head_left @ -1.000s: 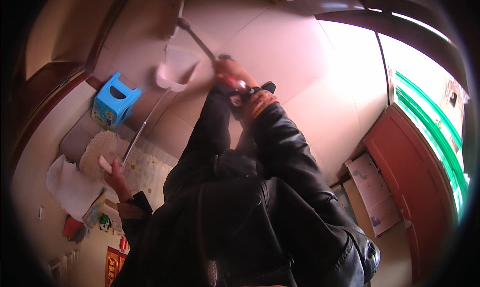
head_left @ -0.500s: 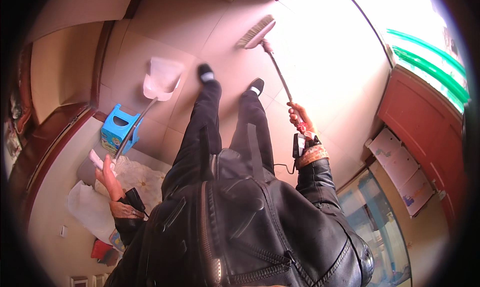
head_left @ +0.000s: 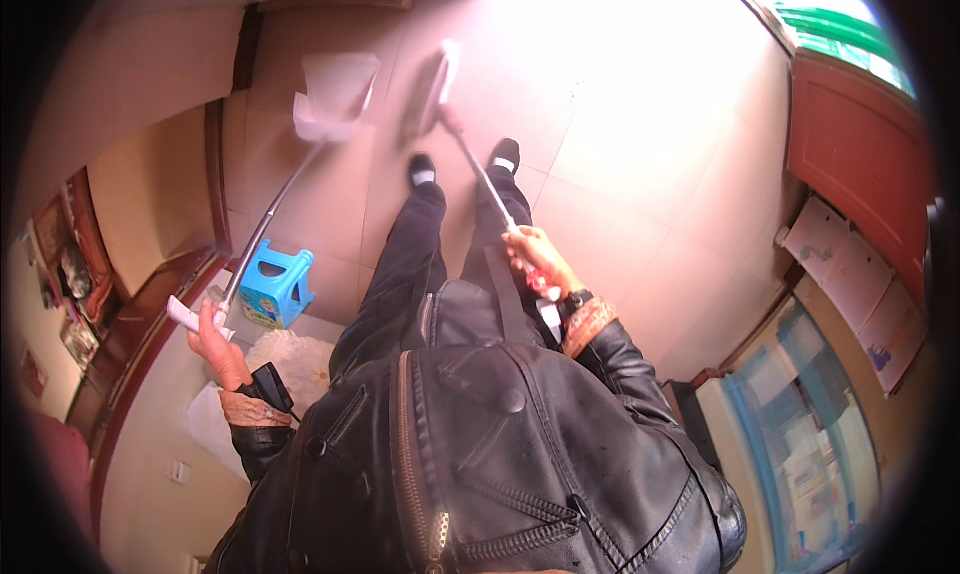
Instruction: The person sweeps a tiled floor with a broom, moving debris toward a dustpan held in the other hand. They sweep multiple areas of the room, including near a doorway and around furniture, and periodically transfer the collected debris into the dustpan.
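Observation:
My left hand is closed round the pale grip of a long-handled dustpan. Its thin dark handle runs up and right to a white pan held over or on the floor, I cannot tell which. In my right hand is the upper handle of a broom; red material shows by the wrist. The broom head is smeared by motion and stands just right of the pan, apart from it. Both my feet are on the tiles below the two tools.
A blue plastic stool stands under the dustpan handle, beside a pale flowered cushion. Dark-edged wooden furniture lines the left side. On the right are a red-brown door and a blue-framed glass panel. Bright light washes over the tiled floor.
My right hand has swung the broom left, bringing its head close to the dustpan. The dustpan has shifted slightly up and right in view, and the surroundings have turned with my head.

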The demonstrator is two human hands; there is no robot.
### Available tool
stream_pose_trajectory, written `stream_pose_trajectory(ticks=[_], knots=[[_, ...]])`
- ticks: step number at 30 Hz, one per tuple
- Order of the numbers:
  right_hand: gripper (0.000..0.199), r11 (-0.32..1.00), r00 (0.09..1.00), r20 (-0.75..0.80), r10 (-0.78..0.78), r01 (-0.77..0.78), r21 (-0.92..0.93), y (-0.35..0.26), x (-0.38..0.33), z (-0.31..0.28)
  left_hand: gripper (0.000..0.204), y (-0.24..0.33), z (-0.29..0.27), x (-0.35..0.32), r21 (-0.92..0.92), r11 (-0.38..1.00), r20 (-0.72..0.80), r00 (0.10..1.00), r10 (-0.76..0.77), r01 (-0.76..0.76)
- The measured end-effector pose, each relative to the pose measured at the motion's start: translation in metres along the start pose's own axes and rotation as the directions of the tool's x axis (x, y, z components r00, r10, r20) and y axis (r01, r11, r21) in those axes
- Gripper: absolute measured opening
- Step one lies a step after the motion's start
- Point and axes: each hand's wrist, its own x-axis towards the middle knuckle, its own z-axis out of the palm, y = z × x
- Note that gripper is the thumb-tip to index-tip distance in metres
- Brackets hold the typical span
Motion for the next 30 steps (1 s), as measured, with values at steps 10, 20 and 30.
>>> stream_pose_trajectory(ticks=[10,20,30], knots=[[0.013,0.996,0.986,-0.168,-0.021,0.035,0.082,-0.022,-0.121,-0.221,0.014,0.100,0.102,-0.186,0.018,0.995,0.297,0.950,0.093,-0.103],[0.013,0.954,0.964,-0.224,-0.144,0.196,0.229,-0.096,-0.166,-0.277,0.015,0.133,0.192,-0.282,0.177,0.975,0.492,0.870,0.032,-0.136],[0.025,0.853,0.966,-0.147,-0.213,0.257,0.454,-0.149,-0.109,-0.421,0.014,0.135,0.232,-0.394,0.076,0.988,0.484,0.871,0.082,-0.135]])
